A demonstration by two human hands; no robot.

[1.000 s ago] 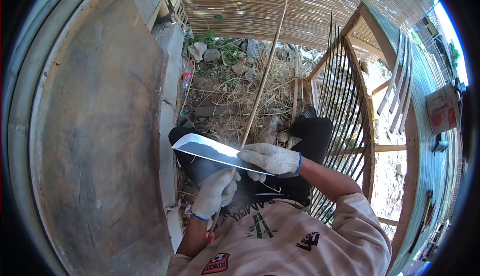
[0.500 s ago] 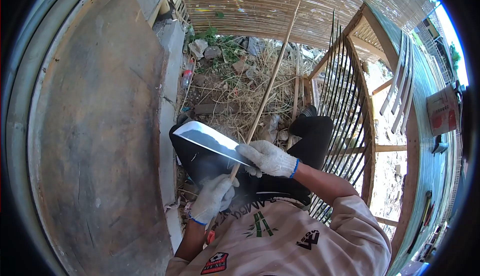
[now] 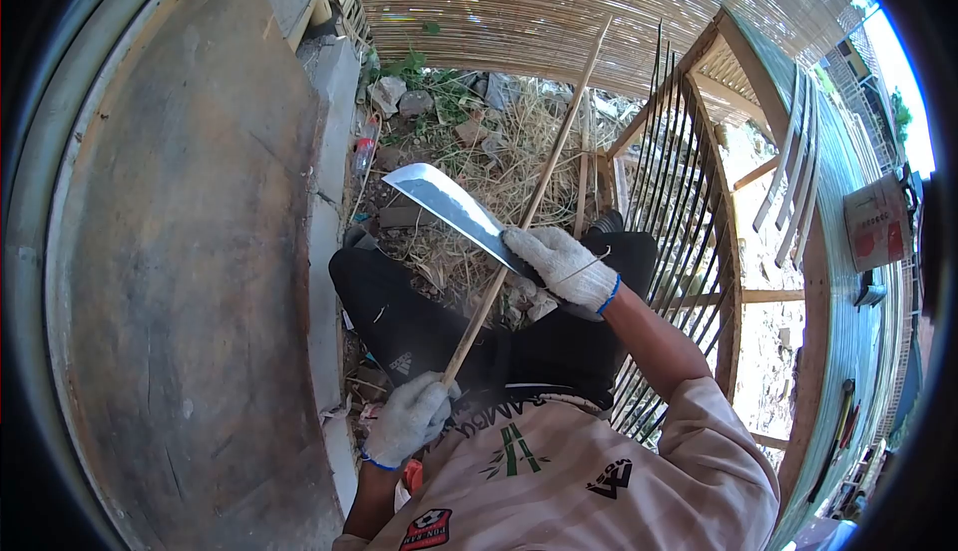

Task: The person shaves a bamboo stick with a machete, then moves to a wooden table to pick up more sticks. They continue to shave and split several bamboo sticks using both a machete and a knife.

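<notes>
A long thin bamboo strip [image 3: 544,190] runs diagonally from my lap up toward the woven screen. My gloved left hand [image 3: 407,420] is closed around its lower end, near my waist. In my gloved right hand [image 3: 561,268] is a wide-bladed knife [image 3: 449,208], its curved tip pointing up and left. The blade's handle end crosses the strip at about its middle. The handle itself is hidden in the right glove, and a thin sliver lies across that glove.
A big worn board [image 3: 190,272] stands along the left. Dark thin strips [image 3: 689,192] lean against a wooden frame [image 3: 733,281] on the right. Straw and stones [image 3: 479,142] cover the ground ahead, before a woven bamboo screen [image 3: 479,12]. A paint-stained bucket [image 3: 878,222] is at the far right.
My right hand has moved up and right along the strip with the knife, away from my left hand. My left hand has shifted slightly down and left, still holding the strip.
</notes>
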